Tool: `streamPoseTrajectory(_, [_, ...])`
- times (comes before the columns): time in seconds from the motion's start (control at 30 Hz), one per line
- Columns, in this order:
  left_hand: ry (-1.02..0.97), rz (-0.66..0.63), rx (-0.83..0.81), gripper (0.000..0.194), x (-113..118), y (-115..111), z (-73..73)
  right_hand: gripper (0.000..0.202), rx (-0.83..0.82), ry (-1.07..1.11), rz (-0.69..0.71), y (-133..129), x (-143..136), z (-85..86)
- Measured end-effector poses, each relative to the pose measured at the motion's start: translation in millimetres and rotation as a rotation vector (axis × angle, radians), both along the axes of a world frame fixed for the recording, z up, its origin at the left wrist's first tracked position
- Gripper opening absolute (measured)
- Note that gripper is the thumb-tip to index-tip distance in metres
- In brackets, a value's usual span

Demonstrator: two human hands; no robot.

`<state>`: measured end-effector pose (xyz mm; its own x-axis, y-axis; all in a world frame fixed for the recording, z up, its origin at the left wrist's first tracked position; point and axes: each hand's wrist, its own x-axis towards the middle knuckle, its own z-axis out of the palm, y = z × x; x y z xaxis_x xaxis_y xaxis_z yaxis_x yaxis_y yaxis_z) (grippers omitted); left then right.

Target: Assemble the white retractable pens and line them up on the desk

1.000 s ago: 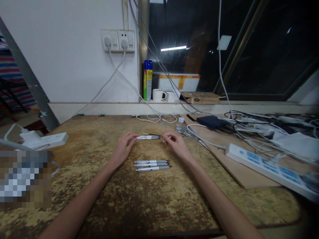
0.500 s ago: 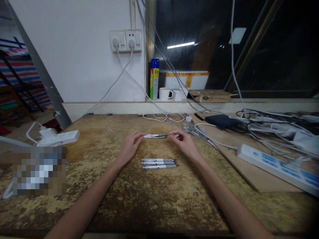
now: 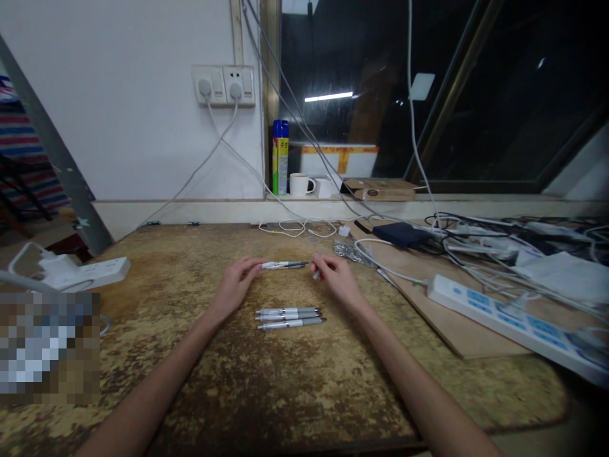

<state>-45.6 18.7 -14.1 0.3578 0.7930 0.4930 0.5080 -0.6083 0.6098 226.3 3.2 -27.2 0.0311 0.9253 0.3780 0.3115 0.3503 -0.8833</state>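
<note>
On the worn wooden table (image 3: 266,393), three white and grey pens (image 3: 290,313) lie side by side, pointing right. Beyond them, my left hand (image 3: 238,279) pinches the left end of a white and dark pen group (image 3: 283,265); whether it is one pen or two is hard to tell. My right hand (image 3: 333,276) is closed just right of the tips, apart from them, with a small greyish piece (image 3: 316,273) at its fingertips.
Tangled cables (image 3: 471,244) and a white power strip (image 3: 514,320) lie at the right on a thin board (image 3: 428,317). Another power strip (image 3: 111,271) stands at the left. A mug (image 3: 299,184) and spray can (image 3: 280,158) are on the sill. A plastic bag (image 3: 349,250) lies behind my right hand.
The view has shifted to the right. My right hand has come away from the right end of the held pens, with the small piece at its fingers, leaving dark tips showing.
</note>
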Motion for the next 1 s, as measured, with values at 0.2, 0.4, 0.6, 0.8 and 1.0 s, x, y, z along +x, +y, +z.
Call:
streamPoseTrajectory(0.2, [-0.007,-0.044,-0.025,0.035,3.3,-4.2,3.4,0.049,0.009,0.015,-0.008,0.1,-1.9,-1.9])
streamPoseTrajectory(0.4, [-0.019,-0.089,-0.041,0.035,4.7,-3.7,3.3,0.048,0.037,-0.023,-0.041,0.8,-6.0,-4.9])
streamPoseTrajectory(0.6, [-0.036,-0.049,-0.044,0.035,1.5,0.0,0.3,0.05,0.029,0.034,-0.06,6.7,-1.3,-8.4])
streamPoseTrajectory(0.8, [-0.032,-0.085,-0.059,0.035,5.0,-4.2,4.1,0.046,0.084,-0.063,-0.052,0.1,-6.8,-3.0])
streamPoseTrajectory(1.0, [-0.058,-0.115,-0.098,0.03,11.2,-12.8,8.6,0.028,0.184,-0.135,0.022,-13.2,-26.4,4.3])
